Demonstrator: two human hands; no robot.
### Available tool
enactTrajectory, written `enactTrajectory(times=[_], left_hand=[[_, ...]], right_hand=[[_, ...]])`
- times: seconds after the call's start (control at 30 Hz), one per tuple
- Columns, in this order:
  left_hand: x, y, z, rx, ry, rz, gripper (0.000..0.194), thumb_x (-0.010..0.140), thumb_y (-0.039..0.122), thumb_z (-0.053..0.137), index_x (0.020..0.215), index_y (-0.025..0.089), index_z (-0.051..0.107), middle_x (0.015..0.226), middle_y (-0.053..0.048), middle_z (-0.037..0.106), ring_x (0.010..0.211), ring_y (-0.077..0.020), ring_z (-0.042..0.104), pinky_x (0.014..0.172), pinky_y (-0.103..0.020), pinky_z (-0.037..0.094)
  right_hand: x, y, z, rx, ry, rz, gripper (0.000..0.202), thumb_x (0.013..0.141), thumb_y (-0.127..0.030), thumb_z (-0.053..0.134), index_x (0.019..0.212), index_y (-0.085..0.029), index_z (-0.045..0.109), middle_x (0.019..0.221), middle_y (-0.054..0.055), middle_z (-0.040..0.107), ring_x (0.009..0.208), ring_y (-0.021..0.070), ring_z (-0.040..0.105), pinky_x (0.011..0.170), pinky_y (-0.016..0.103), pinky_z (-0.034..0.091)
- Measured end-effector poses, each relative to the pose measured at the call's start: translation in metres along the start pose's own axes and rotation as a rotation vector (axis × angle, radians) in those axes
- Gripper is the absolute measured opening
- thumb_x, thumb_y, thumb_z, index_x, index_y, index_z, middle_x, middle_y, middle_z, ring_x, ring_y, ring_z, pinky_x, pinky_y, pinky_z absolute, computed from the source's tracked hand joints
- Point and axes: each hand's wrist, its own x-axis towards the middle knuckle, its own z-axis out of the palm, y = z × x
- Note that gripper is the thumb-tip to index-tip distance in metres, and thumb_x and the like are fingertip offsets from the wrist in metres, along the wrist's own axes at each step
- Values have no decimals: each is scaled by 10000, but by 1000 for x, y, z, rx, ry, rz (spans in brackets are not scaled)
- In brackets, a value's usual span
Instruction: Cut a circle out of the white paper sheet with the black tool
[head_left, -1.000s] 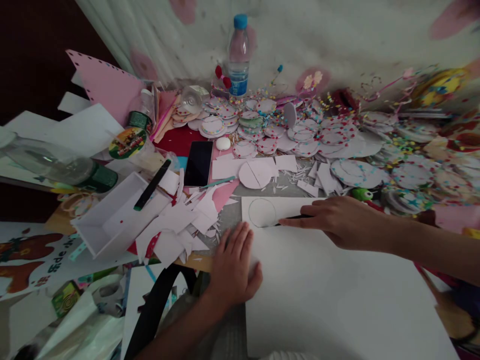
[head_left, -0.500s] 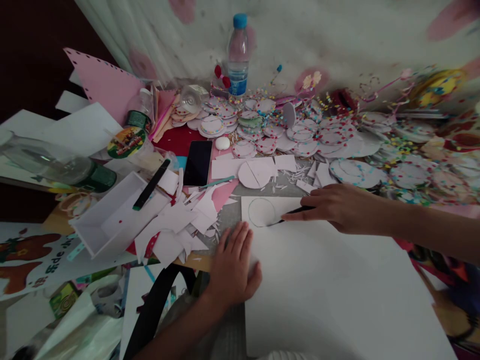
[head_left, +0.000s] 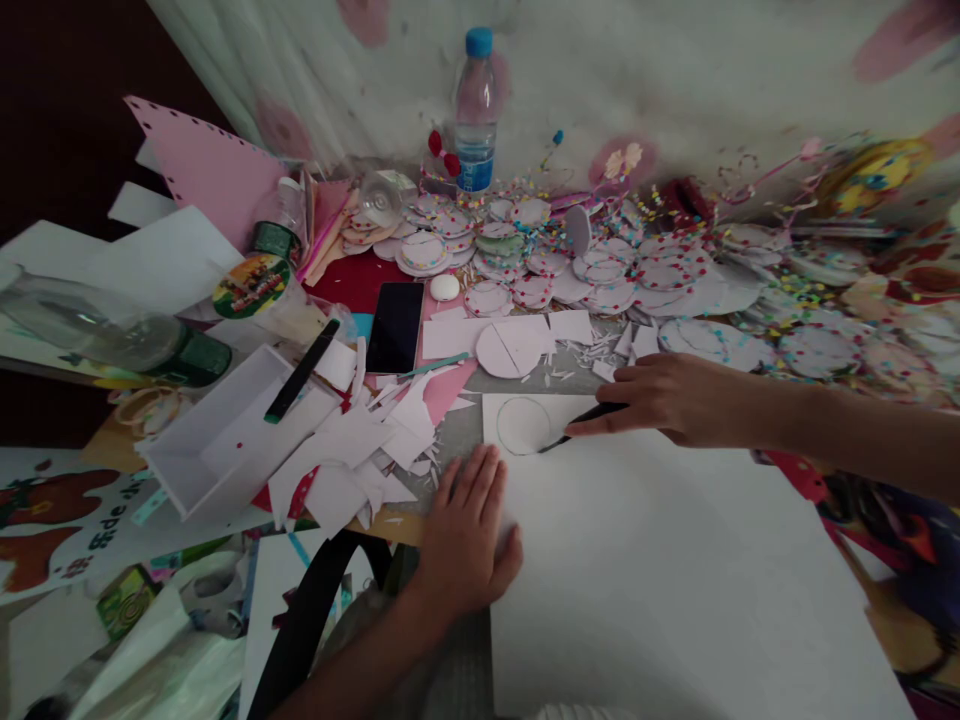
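Observation:
A large sheet of white card (head_left: 675,580) lies in front of me, with a thin greenish circle (head_left: 524,426) drawn near its upper left corner. My right hand (head_left: 667,400) grips a slim black pointed tool (head_left: 592,414). The tip rests at the circle's lower right edge; whether it is a knife or a pen I cannot tell. My left hand (head_left: 469,530) lies flat over the card's left edge, fingers stretched out and holding nothing. Just beyond the card is a cut white disc (head_left: 508,349) with a line across it.
Behind lie piled decorated white discs (head_left: 600,266) and a water bottle (head_left: 476,120). To the left are a phone (head_left: 395,327), paper scraps (head_left: 352,450), a white open box (head_left: 202,440), a black marker-like stick (head_left: 302,372) and a large clear bottle (head_left: 112,325).
My right hand has shifted slightly up, and the black tool stands a little steeper with its tip still by the circle's lower right. My left hand stays in place.

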Motion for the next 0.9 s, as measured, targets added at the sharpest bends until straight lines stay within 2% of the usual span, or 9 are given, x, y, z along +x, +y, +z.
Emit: enactTrajectory(times=[0.17,0.43,0.63,0.9], left_hand=[[-1,0,1,-14,27,-11,582,861,278,483,1374,8,431,1489,-208,419,1432,-303,313,1143,-486,269],[-2,0,3,-13,10,-10,596,857,268,485,1386,2,413,1497,-218,403,1438,-307,298,1147,-497,269],[-2,-1,3,4,-12,18,618,846,248,494,1398,-11,393,1510,-227,375,1454,-317,256,1149,-507,270],[-3,1,4,19,-13,13,632,838,242,501,1403,-17,385,1522,-231,352,1461,-317,235,1150,-493,298]], right_hand=[[4,5,-3,-4,-24,-21,858,744,50,500,1465,-394,358,853,20,592,672,175,474,613,327,255],[1,9,0,-36,-32,-19,902,720,61,491,1475,-405,330,864,21,599,690,188,471,621,335,250],[9,16,-13,-106,-55,-88,856,756,46,504,1466,-402,339,990,27,610,760,199,473,666,338,262],[16,22,-20,-172,-42,-136,765,821,26,487,1452,-391,369,932,29,604,752,190,465,664,332,255]])
